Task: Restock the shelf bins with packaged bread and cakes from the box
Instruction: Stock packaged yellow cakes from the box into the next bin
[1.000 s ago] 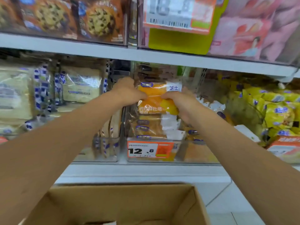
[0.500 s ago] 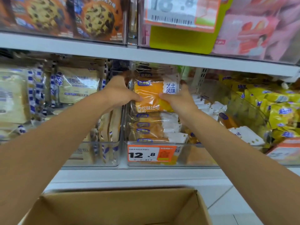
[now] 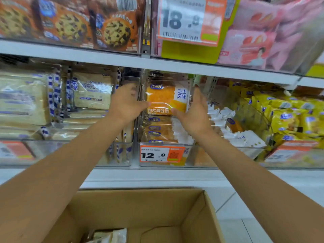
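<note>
An orange bread packet (image 3: 166,99) stands upright atop the stack in the clear shelf bin (image 3: 198,155). It sits between the hands: left hand (image 3: 127,104) touches its left edge, right hand (image 3: 194,113) its lower right corner, both with fingers spread loosely.

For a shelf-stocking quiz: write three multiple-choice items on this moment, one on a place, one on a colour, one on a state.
1. Where is the orange toast pack?
A. In the cardboard box
B. Atop the stack in the clear bin above the 12.8 price tag
C. On the floor

2. What colour are the packs in the bin at far right?
A. Yellow
B. Green
C. Black

3. How are the hands placed?
A. Both inside the box
B. One at each side of the pack
C. Both on the 18.8 tag

Answers: B, it tops the stack over the price tag; A, the yellow packs; B, left hand and right hand flank it.
</note>
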### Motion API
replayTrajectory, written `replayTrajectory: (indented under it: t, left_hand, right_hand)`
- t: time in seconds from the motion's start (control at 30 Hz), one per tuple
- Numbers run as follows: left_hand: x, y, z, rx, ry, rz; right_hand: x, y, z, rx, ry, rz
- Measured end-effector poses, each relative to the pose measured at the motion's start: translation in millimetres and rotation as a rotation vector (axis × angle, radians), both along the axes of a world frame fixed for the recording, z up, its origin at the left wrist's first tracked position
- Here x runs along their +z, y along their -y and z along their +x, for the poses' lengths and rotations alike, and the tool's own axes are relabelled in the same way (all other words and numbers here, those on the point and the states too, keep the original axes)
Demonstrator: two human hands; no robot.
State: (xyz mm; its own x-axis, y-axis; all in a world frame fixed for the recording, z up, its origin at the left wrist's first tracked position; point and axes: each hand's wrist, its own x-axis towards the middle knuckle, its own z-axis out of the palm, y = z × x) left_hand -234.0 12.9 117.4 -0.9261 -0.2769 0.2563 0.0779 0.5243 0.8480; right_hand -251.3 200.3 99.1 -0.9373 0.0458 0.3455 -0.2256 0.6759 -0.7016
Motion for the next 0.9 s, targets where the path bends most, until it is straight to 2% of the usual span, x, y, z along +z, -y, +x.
replayTrajectory:
  t: [0.07, 0.17, 0.27, 0.37, 0.5, 0.57, 0.63, 0.73, 0.9]
  left_hand:
    - [-4.9, -3.3, 30.0, 0.056, -0.078, -0.052]
    - [-17.5, -9.2, 82.1, 0.098, -0.159, -0.132]
    - [-46.4, -7.1, 131.6, 0.07, -0.034, -0.1]
    - [-105.2, 9.6, 173.7, 0.046, 0.226, -0.079]
    - [-194.2, 41.2, 225.8, 0.059, 0.526, 0.006]
    - [-234.4, 52.1, 245.6, 0.119, 0.617, 0.088]
    - [-268.4, 57.4, 259.7, 0.173, 0.672, 0.165]
    - [-304.2, 58.2, 271.4, 0.187, 0.733, 0.194]
    - [-332.1, 58.8, 276.9, 0.146, 0.811, 0.24]
  right_hand:
    - [-4.5, -1.0, 26.0, 0.004, -0.14, 0.085]
    - [-15.8, 0.8, 76.7, 0.127, -0.206, 0.152]
    - [-45.5, 4.6, 125.1, 0.285, -0.158, 0.279]
    - [-102.1, 7.3, 164.7, 0.456, 0.181, 0.381]
    - [-203.5, 6.7, 192.6, 0.506, 0.673, 0.438]
    - [-260.0, 7.8, 200.4, 0.482, 0.912, 0.411]
    - [-304.7, 15.2, 211.4, 0.413, 1.1, 0.277]
    - [-356.2, 36.3, 230.9, 0.283, 1.319, 0.007]
    - [-411.6, 59.9, 248.5, 0.182, 1.402, -0.055]
